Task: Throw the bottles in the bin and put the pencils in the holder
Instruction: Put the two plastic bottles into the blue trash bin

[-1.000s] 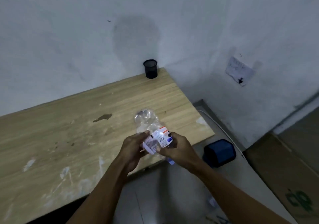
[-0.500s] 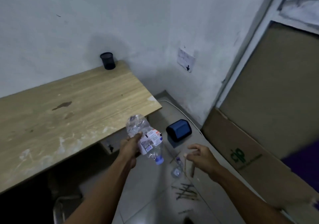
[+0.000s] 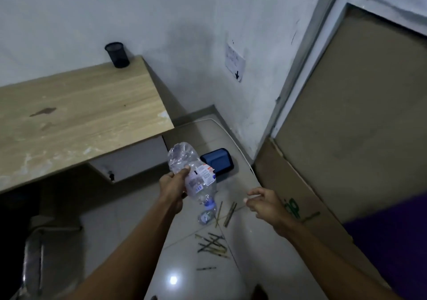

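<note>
My left hand grips a crumpled clear plastic bottle with a white label and a blue cap, cap end pointing down. It hangs over the floor, just in front of a blue bin that stands by the wall. My right hand hovers to the right of the bottle, fingers apart and holding nothing. A second small bottle lies on the floor below. Several pencils are scattered on the tiles near it. A black mesh holder stands at the desk's far corner.
A wooden desk fills the left, with a drawer unit beneath. A large flat cardboard sheet leans against the wall at the right. A white cable runs along the floor by the wall. A chair part shows at the lower left.
My right hand let go of the bottle and moved off to the right. My view swung from the desk toward the floor, and the left hand carried the bottle over near the blue bin.
</note>
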A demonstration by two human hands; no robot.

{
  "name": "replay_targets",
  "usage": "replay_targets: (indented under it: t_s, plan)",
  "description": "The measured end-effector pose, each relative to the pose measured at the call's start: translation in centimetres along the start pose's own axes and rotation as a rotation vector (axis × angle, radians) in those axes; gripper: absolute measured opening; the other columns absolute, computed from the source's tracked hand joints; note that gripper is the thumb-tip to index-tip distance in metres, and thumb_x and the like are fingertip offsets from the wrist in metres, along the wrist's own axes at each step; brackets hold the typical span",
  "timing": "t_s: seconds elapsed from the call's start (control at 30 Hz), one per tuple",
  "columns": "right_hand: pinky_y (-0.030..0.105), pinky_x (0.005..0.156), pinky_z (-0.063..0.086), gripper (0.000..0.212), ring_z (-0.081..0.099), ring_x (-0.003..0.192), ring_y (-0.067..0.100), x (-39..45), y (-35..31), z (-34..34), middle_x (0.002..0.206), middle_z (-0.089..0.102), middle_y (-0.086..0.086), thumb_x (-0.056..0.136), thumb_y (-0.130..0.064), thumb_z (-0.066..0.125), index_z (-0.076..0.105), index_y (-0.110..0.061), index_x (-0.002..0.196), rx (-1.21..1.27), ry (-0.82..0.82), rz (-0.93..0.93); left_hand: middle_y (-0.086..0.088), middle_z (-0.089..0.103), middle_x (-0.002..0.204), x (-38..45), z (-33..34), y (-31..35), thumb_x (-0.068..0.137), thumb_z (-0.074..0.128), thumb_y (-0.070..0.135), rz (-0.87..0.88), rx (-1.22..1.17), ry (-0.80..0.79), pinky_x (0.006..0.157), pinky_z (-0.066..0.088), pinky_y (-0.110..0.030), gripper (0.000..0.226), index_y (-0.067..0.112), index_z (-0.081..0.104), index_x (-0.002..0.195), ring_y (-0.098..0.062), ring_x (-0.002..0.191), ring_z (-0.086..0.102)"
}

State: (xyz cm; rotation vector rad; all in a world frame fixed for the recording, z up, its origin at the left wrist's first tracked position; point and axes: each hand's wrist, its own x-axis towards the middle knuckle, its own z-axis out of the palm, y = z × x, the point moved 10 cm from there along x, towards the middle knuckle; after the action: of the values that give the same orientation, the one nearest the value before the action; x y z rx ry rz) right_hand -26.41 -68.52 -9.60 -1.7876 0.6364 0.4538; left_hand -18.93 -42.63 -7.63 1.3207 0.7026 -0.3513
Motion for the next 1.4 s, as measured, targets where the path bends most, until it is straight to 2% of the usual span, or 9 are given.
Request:
replay_targets:
  t_s: [0.2, 0.3, 0.6, 0.73, 0.83, 0.97, 1.07, 1.3, 1.4]
  plan:
    - [0.028, 0.075, 0.045, 0.02, 0.059, 0.083, 0.018, 3.2, 0.8, -4.4, 0.086, 0.063, 0.004, 0.087, -0.014, 0.069, 0.062, -0.012, 0.106, -0.042, -0.084, 0.029, -0.016, 0.068, 0.102, -1.0, 4.9, -2.0, 0.091, 0.062, 0.018, -0.036, -0.053, 0.053, 0.047, 0.054, -0.03, 0.027, 0.004, 0.059, 0.114, -0.025, 0.077, 0.068]
    - [0.027, 0.073, 0.045, 0.02, 0.059, 0.081, 0.017, 5.5, 1.1, -5.0, 0.09, 0.063, 0.006, 0.086, -0.017, 0.07, 0.063, -0.014, 0.104, -0.053, -0.108, 0.037, -0.02, 0.066, 0.11, -0.3, 6.1, -2.9, 0.092, 0.061, 0.016, -0.031, -0.047, 0.109, 0.056, 0.051, -0.033, 0.035, -0.001, 0.056, 0.122, -0.028, 0.082, 0.066]
    - [0.028, 0.071, 0.047, 0.013, 0.064, 0.085, 0.023, 13.6, 0.9, -5.9, 0.091, 0.067, 0.007, 0.08, -0.021, 0.073, 0.061, -0.026, 0.083, -0.092, -0.092, 0.038, -0.012, 0.066, 0.096, 4.6, 10.7, -5.7, 0.091, 0.06, 0.014, -0.085, 0.003, 0.132, 0.05, 0.056, -0.028, 0.03, 0.001, 0.057, 0.118, -0.022, 0.074, 0.067]
    - [0.026, 0.065, 0.045, 0.014, 0.064, 0.081, 0.02, 16.9, 0.9, -6.4, 0.088, 0.067, 0.005, 0.078, -0.024, 0.074, 0.062, -0.024, 0.083, -0.118, -0.12, 0.049, -0.022, 0.063, 0.115, 6.6, 12.3, -6.8, 0.09, 0.062, 0.011, -0.114, 0.003, 0.188, 0.072, 0.056, -0.04, 0.036, -0.002, 0.055, 0.123, -0.032, 0.09, 0.066]
    - [0.024, 0.061, 0.043, 0.014, 0.063, 0.08, 0.02, 21.0, 1.7, -7.1, 0.09, 0.068, 0.006, 0.077, -0.024, 0.075, 0.062, -0.024, 0.083, -0.158, -0.152, 0.068, -0.023, 0.061, 0.118, 9.1, 13.8, -8.1, 0.085, 0.066, 0.006, -0.138, -0.013, 0.266, 0.081, 0.057, -0.05, 0.039, -0.001, 0.053, 0.121, -0.037, 0.097, 0.066]
    - [0.024, 0.062, 0.044, 0.014, 0.062, 0.077, 0.02, 27.5, 3.4, -7.4, 0.09, 0.068, 0.006, 0.078, -0.023, 0.075, 0.061, -0.024, 0.081, -0.212, -0.184, 0.073, -0.016, 0.064, 0.096, 13.4, 15.7, -10.2, 0.083, 0.068, 0.002, -0.162, -0.061, 0.34, 0.053, 0.058, -0.038, 0.025, 0.004, 0.055, 0.104, -0.029, 0.077, 0.069]
    - [0.025, 0.066, 0.046, 0.015, 0.063, 0.079, 0.022, 32.1, 5.0, -7.0, 0.09, 0.068, 0.007, 0.079, -0.02, 0.075, 0.061, -0.024, 0.078, -0.231, -0.192, 0.068, -0.022, 0.066, 0.103, 17.3, 16.7, -11.7, 0.081, 0.07, 0.002, -0.163, -0.067, 0.382, 0.065, 0.059, -0.043, 0.024, 0.004, 0.056, 0.101, -0.036, 0.087, 0.068]
    - [0.022, 0.056, 0.042, 0.015, 0.062, 0.074, 0.021, 42.8, 10.4, -3.2, 0.086, 0.066, 0.005, 0.079, -0.016, 0.073, 0.06, -0.023, 0.078, -0.247, -0.197, 0.062, -0.018, 0.064, 0.1, 27.1, 16.2, -16.3, 0.081, 0.067, 0.002, -0.125, -0.086, 0.441, 0.045, 0.055, -0.033, 0.028, 0.004, 0.058, 0.107, -0.033, 0.083, 0.067]
    - [0.022, 0.057, 0.043, 0.015, 0.059, 0.066, 0.017, 47.5, 12.3, -1.0, 0.08, 0.066, 0.005, 0.078, -0.011, 0.071, 0.061, -0.022, 0.078, -0.264, -0.198, 0.013, -0.014, 0.062, 0.099, 31.7, 15.2, -18.4, 0.081, 0.064, 0.001, -0.077, -0.088, 0.457, 0.054, 0.055, -0.034, 0.023, 0.007, 0.058, 0.102, -0.026, 0.079, 0.063]
